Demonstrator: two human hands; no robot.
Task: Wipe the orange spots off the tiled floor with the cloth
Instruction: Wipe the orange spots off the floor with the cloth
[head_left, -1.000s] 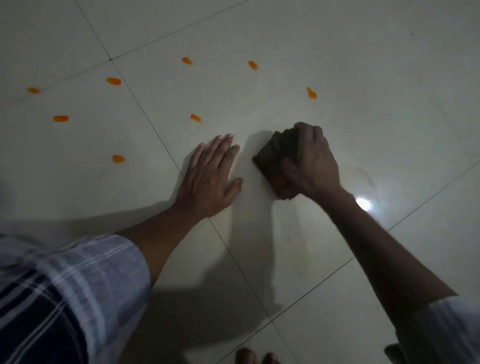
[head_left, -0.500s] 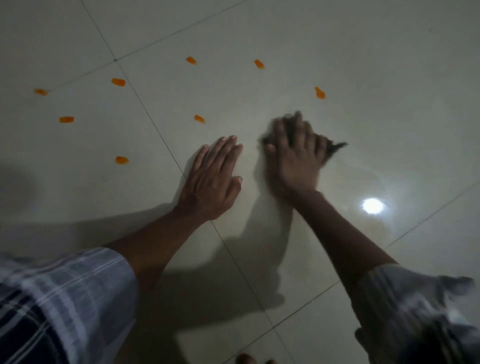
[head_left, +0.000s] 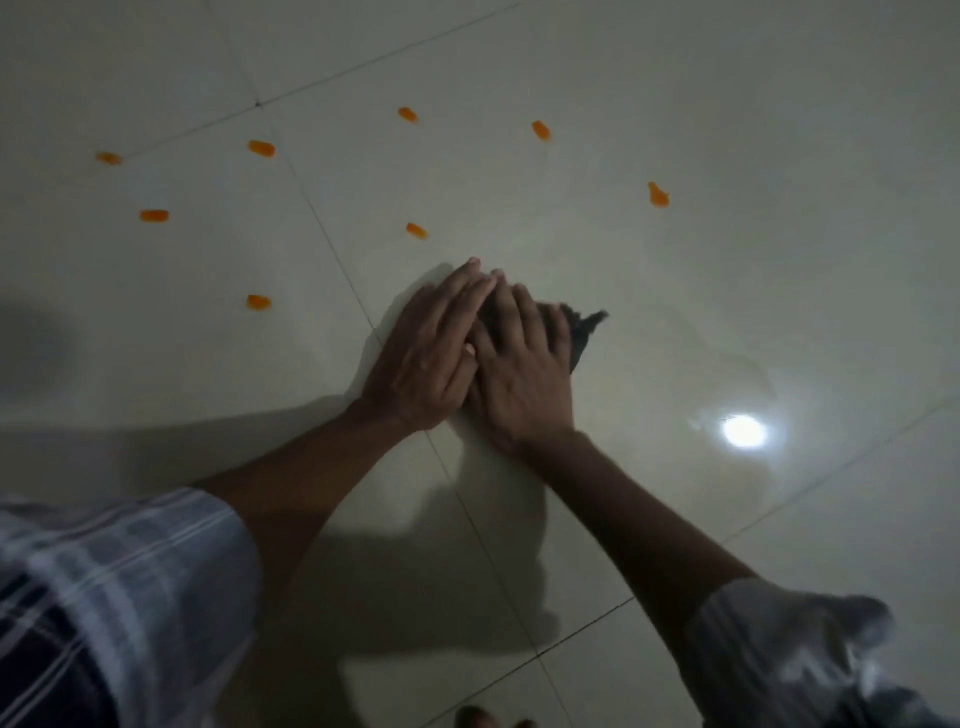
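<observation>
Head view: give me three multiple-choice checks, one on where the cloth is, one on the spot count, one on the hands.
1. The cloth lies:
A. under the hands
B. beside the far-left spot
C. on a sleeve

2. Orange spots visible on the tiled floor:
A. three
B. eight
C. twelve

3. The right hand and left hand are:
A. far apart
B. raised in the air
C. side by side, touching

Answers: 1 A, dark fabric pokes out past the right fingers; 2 B, eight marks count out; 3 C, they overlap at the cloth.
</observation>
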